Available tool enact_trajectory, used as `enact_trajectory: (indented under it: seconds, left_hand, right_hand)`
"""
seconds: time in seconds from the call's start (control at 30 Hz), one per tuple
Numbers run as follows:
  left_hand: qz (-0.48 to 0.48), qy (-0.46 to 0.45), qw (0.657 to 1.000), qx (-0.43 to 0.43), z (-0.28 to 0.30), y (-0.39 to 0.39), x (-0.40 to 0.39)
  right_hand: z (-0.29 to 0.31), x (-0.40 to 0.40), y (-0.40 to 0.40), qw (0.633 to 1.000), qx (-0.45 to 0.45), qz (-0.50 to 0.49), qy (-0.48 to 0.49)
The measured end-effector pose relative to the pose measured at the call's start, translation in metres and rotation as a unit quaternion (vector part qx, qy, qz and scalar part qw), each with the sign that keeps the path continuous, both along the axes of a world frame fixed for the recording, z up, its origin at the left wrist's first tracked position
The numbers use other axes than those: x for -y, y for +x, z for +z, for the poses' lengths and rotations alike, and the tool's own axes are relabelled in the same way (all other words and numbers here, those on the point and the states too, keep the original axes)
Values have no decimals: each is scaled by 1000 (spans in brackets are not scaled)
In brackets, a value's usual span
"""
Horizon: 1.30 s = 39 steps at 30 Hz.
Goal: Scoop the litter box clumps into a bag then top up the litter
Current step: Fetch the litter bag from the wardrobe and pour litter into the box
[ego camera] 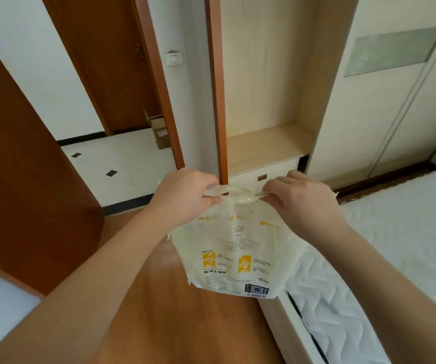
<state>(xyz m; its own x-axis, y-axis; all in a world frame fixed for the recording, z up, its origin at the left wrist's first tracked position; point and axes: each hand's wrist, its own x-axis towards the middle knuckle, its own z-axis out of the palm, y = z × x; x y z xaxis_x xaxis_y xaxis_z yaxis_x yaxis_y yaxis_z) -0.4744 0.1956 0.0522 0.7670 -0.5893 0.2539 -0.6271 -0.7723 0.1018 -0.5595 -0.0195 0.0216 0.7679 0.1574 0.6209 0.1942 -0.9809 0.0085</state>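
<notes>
1. I hold the litter bag (234, 248) up in front of me with both hands, so it hangs in the air above the wooden floor (180, 311) and the near corner of the mattress (385, 248).
2. My left hand (182, 198) grips the left end of the bag's top strip, the fingers (211, 199) curled shut around the folded plastic.
3. My right hand (303, 203) pinches the right end of the same strip, its fingers pressed together on the plastic, with the thumb on the near side.
4. Between my two hands the top edge of the bag bunches into a pale, twisted band; I cannot tell whether the mouth is sealed or open.
5. The bag is cream-white, printed with yellow squares, rows of small text and a dark barcode block near its lower right corner.
6. Its body sags in soft creases, and frayed threads show along the left edge.
7. The bag's lower right corner overlaps the edge of the bed in my view; I cannot tell whether it touches it.
8. Beyond my hands stands a light wooden cabinet (269, 143) with an open shelf and a drawer below.
9. To the left, a doorway opens onto a white tiled floor, where a cardboard box (159, 130) sits by the frame.
</notes>
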Motion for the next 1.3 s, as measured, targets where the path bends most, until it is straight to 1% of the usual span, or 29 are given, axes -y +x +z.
enact_trajectory:
  seconds: [0.17, 0.43, 0.63, 0.77, 0.9, 1.13, 1.3]
  left_hand:
    - [6, 0, 1000, -17, -19, 76, -7]
    - [-52, -5, 998, -45, -43, 204, -9]
    - [-98, -19, 995, -28, -41, 282, 12]
    - [-109, -42, 993, -23, -42, 332, 38]
    - [-122, -15, 992, -12, -45, 383, 82]
    - [-150, 20, 985, -85, -71, 454, 159]
    - [-195, 29, 974, -114, -90, 485, 205]
  right_hand:
    - [-8, -4, 78, 999, -39, 10, -10]
    - [-27, -8, 196, 998, -64, -18, -9]
    - [-31, 9, 262, 996, -83, -30, 16]
    - [-31, 29, 301, 994, -86, -44, 45]
    - [-42, 61, 340, 991, -94, -76, 62]
    - [-66, 125, 395, 979, -151, -114, 80]
    - [-75, 167, 421, 969, -161, -156, 101]
